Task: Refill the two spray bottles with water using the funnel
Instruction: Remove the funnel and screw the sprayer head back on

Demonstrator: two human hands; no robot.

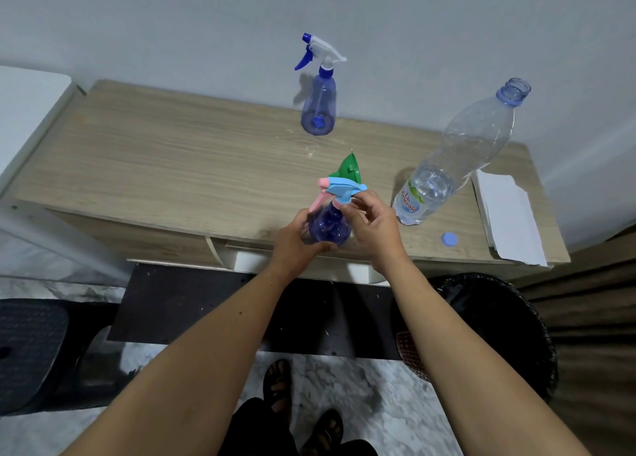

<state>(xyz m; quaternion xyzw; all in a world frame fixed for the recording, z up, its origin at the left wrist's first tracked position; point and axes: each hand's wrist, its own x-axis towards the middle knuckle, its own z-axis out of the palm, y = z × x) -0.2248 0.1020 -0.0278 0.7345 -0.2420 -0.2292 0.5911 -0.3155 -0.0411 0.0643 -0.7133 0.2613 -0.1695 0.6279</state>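
gripping the round purple plastic spray bottle (329,230) at the wooden table's (165,166) front edge, the left hand (296,239) wraps its body while the right hand (373,228) pinches its pink-and-blue trigger head (339,189); the green funnel (349,170) lies just behind.

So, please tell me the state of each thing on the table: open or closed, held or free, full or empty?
Near sprayer: upright, head on, left hand holds body, right hand at collar.
Far sprayer: upright, head on, free.
Funnel: on table, unused.
Water bottle: open, upright, water only low down.
Cap: off, on table.
Paper: flat on table.
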